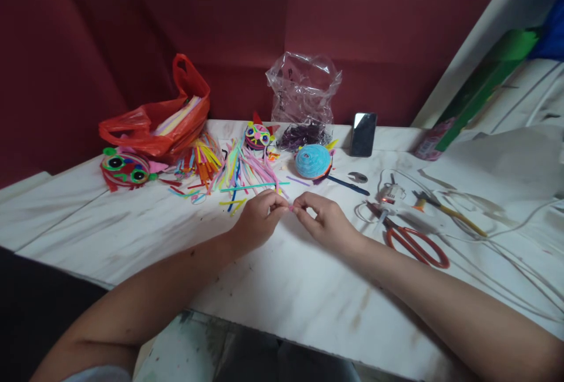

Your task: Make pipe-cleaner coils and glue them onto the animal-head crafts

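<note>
Above the middle of the marble-patterned table, my left hand and my right hand meet fingertip to fingertip. Both are closed in a pinch on a tiny pink piece, seemingly a bit of pipe cleaner, mostly covered by the fingers. Just beyond them lies a pile of coloured pipe cleaners, with a teal strand in front of it. A round ball of coiled blue pipe cleaner sits past my right hand. Two decorated faces with big eyes, one at left and one at the back, lie nearby.
A red plastic bag holds more strands. Behind stand a clear plastic bag and an upright phone. At right lie orange-handled scissors, pliers, a power strip and loose white cables. A green box leans there.
</note>
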### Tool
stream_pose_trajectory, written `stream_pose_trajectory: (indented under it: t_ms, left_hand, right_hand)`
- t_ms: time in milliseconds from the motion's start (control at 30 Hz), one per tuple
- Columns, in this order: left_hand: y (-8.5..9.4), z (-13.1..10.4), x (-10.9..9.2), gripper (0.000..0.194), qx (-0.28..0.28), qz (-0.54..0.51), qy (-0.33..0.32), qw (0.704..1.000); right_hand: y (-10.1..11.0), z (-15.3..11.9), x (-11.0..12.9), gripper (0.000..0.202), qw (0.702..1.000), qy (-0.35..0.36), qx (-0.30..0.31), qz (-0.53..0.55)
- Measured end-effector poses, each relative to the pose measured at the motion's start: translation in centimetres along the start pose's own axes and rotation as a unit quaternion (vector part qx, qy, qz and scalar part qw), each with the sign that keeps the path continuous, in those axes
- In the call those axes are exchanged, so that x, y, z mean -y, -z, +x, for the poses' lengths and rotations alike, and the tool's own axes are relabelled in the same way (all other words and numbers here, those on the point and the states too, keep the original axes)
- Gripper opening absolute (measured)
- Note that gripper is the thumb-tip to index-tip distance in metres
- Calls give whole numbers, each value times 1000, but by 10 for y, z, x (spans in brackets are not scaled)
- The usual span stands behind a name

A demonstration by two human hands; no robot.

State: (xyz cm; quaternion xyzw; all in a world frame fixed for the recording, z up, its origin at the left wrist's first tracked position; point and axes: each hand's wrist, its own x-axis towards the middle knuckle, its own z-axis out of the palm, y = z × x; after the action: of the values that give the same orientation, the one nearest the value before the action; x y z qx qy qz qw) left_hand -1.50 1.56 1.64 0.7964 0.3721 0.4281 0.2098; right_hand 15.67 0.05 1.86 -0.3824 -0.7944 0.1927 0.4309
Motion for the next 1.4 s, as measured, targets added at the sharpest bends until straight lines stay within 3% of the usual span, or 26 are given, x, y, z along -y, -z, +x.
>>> stream_pose_trajectory:
  t_ms: [100,167,300,433,667,833,933,1033,1133,1233,1400]
  left_hand:
    - [2,1,1,9,26,13,-31,999]
    - [2,1,-1,8,26,-6,-17,1000]
    - [-1,-3,-5,10,-27,-81,46,995]
    - [-5,-6,-6,13,-24,-105,62,992]
    - [1,0,-3,10,2,-53,79,995]
    - [4,1,-3,10,-1,12,-2,1000]
    - [4,1,-1,11,33,48,-59,997]
    - [5,1,-2,10,65,70,-83,992]
    - [4,-1,-5,9,15,34,-36,999]
    - [-1,-4,-7,11,-34,-18,19,999]
    - [-6,-6,-4,12,-16,-119,84,989]
  right_hand:
    - [6,3,0,12,998,27,46,-16]
    - [4,4,0,14,998,-21,47,36]
    - [-9,0,3,24,967,-143,-1,209]
    - [-18,-5,6,28,951,-171,-53,254]
    - [-11,-2,0,25,972,-140,-46,182]
    - [-1,1,1,16,998,-48,11,51]
    - [4,2,3,13,998,-2,62,-15]
    - [4,2,3,13,997,-9,71,-24]
    - [-1,2,3,16,990,-87,40,104]
    - [-6,2,5,25,960,-152,3,236]
    - [-9,0,1,27,941,-177,-33,285]
